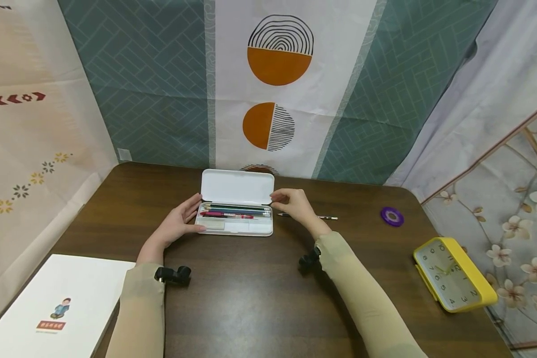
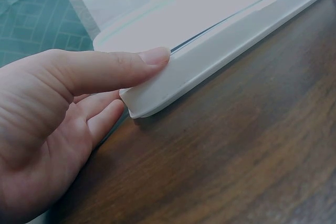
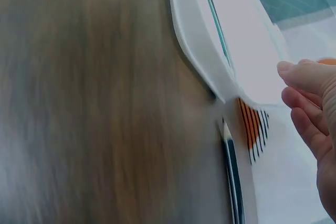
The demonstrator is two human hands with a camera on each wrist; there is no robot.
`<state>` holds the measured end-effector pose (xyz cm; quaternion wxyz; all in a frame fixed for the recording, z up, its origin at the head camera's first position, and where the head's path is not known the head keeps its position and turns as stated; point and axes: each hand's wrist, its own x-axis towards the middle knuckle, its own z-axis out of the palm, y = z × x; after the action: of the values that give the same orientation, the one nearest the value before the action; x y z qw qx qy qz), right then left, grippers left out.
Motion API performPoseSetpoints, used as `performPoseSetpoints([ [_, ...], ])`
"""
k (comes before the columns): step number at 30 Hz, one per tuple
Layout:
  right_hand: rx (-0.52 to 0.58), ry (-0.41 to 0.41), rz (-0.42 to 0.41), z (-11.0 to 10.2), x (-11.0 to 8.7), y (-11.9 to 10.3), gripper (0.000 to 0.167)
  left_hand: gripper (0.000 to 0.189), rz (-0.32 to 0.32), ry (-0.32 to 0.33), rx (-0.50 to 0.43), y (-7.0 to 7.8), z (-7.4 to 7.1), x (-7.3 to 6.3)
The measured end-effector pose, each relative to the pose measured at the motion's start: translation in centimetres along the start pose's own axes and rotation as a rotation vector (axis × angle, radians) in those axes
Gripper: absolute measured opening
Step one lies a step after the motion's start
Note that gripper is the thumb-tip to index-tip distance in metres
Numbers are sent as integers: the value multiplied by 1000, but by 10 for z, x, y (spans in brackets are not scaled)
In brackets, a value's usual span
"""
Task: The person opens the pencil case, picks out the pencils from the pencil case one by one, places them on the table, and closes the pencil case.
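Observation:
A white pencil case [image 1: 232, 233] lies on the table with its lid [image 1: 237, 185] raised. Several pencils [image 1: 239, 209] and a red pen [image 1: 225, 215] are in it, with a whitish block [image 1: 213, 225], perhaps an eraser, at the front left. My left hand [image 1: 175, 223] grips the case's left end, thumb [image 2: 121, 69] over the front corner and fingers along the side. At the lid's right edge my right hand [image 1: 294, 204] pinches with thumb and bent fingers [image 3: 307, 114]. A dark pencil [image 3: 234, 177] lies on the table beside the case, partly hidden by the right hand in the head view.
A purple ring-shaped object [image 1: 392, 217] lies at the right, with a yellow clock [image 1: 452, 273] tilted on the table nearer me. On the left is a white box or book [image 1: 58, 298] with a small printed figure. Patterned cloth [image 1: 161, 99] hangs behind the table [image 1: 232, 298].

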<state>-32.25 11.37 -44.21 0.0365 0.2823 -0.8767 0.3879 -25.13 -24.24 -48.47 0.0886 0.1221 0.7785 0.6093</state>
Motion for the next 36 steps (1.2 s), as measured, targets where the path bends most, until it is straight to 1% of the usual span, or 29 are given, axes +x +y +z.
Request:
performPoseSetpoints([
  [7,-33,-51,16,17,6,-10,22,101,6,4,-8,-1,-1,0],
  [12,-42,-74,-2,25,9,-11,21,101,7,8,-2,-2,-1,1],
  [18,-77,-122,21,32,9,-12,22,102,5,7,8,-1,0,0],
  [24,-98,-141,22,37,9,-12,21,101,-6,9,8,-1,0,0],
  [31,-117,-162,21,39,10,-12,23,101,1,5,11,0,0,-1],
  [36,-130,-169,29,40,11,-12,23,101,-11,7,14,1,1,-1],
])
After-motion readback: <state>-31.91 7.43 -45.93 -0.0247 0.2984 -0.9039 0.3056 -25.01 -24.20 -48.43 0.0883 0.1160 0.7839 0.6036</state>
